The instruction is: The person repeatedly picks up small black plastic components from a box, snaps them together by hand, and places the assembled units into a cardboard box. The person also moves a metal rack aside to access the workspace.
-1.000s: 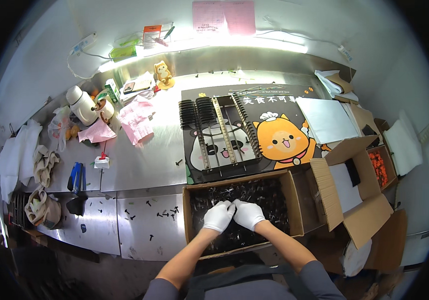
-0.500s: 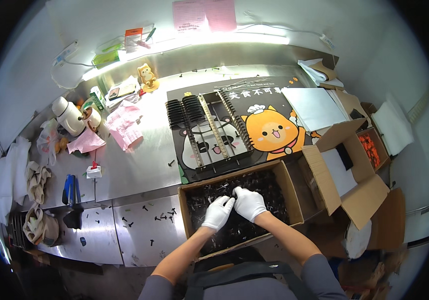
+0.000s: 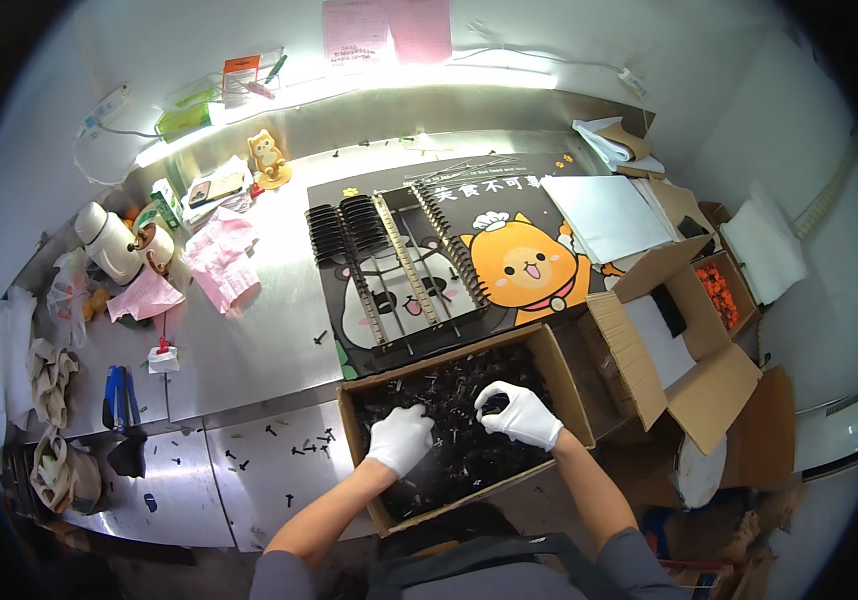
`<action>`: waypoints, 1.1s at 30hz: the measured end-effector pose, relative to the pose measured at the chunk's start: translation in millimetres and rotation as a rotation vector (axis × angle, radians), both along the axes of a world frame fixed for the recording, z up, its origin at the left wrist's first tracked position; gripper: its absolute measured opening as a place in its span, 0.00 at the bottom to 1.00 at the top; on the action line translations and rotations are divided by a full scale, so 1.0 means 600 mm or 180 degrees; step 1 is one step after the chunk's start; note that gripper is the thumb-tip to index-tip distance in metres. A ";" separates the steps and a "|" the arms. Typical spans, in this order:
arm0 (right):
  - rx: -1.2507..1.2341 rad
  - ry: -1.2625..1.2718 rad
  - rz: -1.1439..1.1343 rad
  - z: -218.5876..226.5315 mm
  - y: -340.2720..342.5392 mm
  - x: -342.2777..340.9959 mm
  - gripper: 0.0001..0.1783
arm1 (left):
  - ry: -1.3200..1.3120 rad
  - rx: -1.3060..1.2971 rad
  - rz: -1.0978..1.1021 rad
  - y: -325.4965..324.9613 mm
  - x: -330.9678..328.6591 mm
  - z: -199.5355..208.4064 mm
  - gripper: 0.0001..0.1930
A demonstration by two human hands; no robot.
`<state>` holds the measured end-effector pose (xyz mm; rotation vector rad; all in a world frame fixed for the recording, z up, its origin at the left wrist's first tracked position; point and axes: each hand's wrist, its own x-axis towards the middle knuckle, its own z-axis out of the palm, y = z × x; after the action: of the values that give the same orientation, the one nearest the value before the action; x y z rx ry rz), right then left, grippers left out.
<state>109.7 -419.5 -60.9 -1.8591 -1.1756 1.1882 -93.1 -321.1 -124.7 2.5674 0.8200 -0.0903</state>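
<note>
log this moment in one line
left hand: curled over black parts in cardboard box | right hand: likewise, grip unclear | rack: on cartoon mat

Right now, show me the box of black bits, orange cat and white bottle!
Box of black bits (image 3: 557,374), head view: right inner wall.
Orange cat (image 3: 524,263), head view: printed face.
White bottle (image 3: 112,248), head view: body.

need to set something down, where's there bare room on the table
The table is bare between the larger pink paper and the printed mat, save one dark piece near the mat. Crowded: around the white bottle at left; the lower bench, with scattered pieces; and the box, with the left hand and right hand over it.
</note>
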 end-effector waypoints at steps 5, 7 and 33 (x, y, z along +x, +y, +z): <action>0.1267 0.1787 -0.0592 -0.015 0.001 0.013 0.15 | -0.2250 -0.3070 0.1262 -0.022 0.048 0.058 0.25; 0.1498 0.2103 -0.0794 -0.012 0.005 0.008 0.17 | -0.2354 -0.4637 0.1434 -0.042 0.081 0.081 0.24; -0.2323 -0.2249 -0.2853 -0.130 -0.290 0.902 0.24 | -0.2715 -0.3917 0.1437 -0.113 0.577 0.166 0.14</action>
<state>650.9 -593.2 -138.8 -3.0139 -0.0182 0.4289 253.3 -388.8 -25.0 1.0515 0.6378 0.4608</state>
